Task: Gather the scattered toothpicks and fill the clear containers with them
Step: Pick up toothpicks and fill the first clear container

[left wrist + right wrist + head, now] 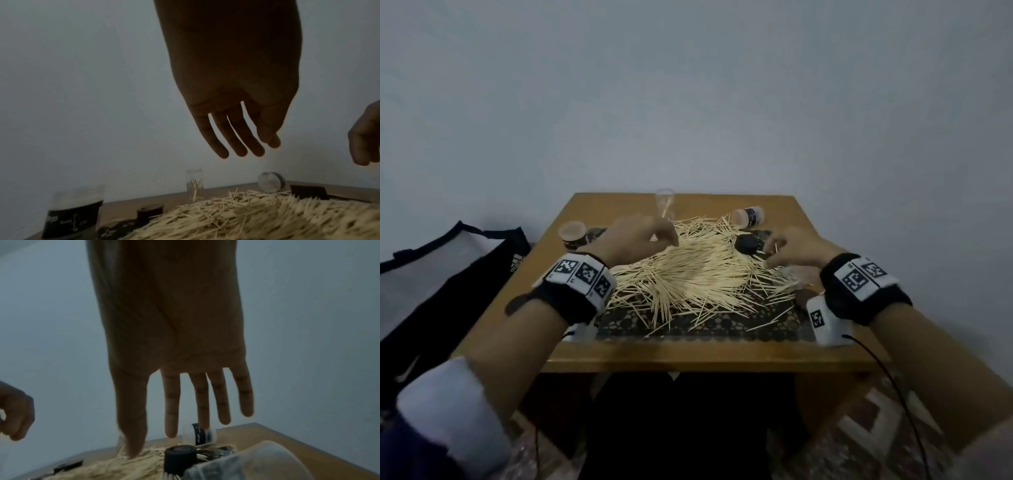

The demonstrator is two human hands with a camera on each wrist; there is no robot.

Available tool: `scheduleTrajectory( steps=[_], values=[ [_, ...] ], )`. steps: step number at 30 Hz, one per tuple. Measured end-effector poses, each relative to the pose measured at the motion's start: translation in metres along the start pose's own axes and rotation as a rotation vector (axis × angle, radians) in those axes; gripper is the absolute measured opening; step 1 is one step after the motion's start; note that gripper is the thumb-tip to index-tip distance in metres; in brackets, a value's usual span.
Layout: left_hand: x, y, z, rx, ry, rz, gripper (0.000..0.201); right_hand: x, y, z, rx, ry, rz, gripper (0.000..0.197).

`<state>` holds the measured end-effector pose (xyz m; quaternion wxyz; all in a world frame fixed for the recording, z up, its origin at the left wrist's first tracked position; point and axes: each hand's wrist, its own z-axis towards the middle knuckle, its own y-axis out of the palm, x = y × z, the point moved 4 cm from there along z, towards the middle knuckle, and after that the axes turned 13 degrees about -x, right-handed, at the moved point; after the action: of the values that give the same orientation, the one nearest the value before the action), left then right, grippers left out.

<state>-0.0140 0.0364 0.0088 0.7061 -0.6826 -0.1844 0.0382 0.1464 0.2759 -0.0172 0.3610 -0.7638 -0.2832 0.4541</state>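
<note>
The toothpicks (688,274) are heaped in a broad mound on a dark patterned mat (698,329) at the middle of the small wooden table (688,356), with loose sticks fanned out towards the near and right edges of the mat; such a heap is probably meant to be raked together before pinches are taken. At the far edge an upright clear container (665,202) is stood with only a few toothpicks inside. A second container with a dark label (573,234) stands at the far left, and a third (748,217) lies on its side at the far right; their contents cannot be told. A black cap (748,244) rests at the right fringe of the mound.

The left hand (635,240) is held over the far left part of the heap, fingers extended and slightly parted in the wrist view, nothing gripped. The right hand (796,250) is lowered at the right fringe beside the cap, fingers long and spread; a stick appears near its fingertips, but whether it is pinched cannot be told.

Little bare tabletop is left around the mat, so sweeping outward risks sticks being pushed over the edges; the freest path is judged inward, towards the centre. A dark bag (448,274) lies beside the table on the left.
</note>
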Motion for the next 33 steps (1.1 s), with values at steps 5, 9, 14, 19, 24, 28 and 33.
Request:
scheduleTrajectory(
  steps=[5,9,14,19,24,28,33],
  values=[
    [0.0,0.018,0.006,0.009,0.025,0.032,0.019,0.018,0.013,-0.003,-0.082,0.156,-0.13,0.033],
    [-0.008,0.032,0.012,0.029,0.048,-0.005,0.018,0.015,0.004,-0.001,0.012,0.143,-0.06,0.019],
    [-0.014,0.046,0.019,0.021,0.065,-0.008,0.019,0.006,-0.013,-0.002,0.156,0.151,-0.133,0.016],
    [-0.013,0.047,0.024,0.07,0.082,-0.02,0.022,-0.001,-0.028,0.003,0.247,0.185,-0.175,0.015],
    [-0.012,0.059,0.034,0.016,0.074,-0.078,0.035,-0.024,-0.038,0.014,0.243,0.083,-0.035,0.005],
    [-0.01,0.061,0.038,0.001,0.067,-0.106,0.057,-0.049,-0.03,0.024,0.177,-0.049,0.159,0.01],
    [0.0,0.057,0.037,0.039,0.084,-0.103,0.07,-0.086,-0.006,0.037,-0.063,-0.2,0.419,0.014]
  ],
)
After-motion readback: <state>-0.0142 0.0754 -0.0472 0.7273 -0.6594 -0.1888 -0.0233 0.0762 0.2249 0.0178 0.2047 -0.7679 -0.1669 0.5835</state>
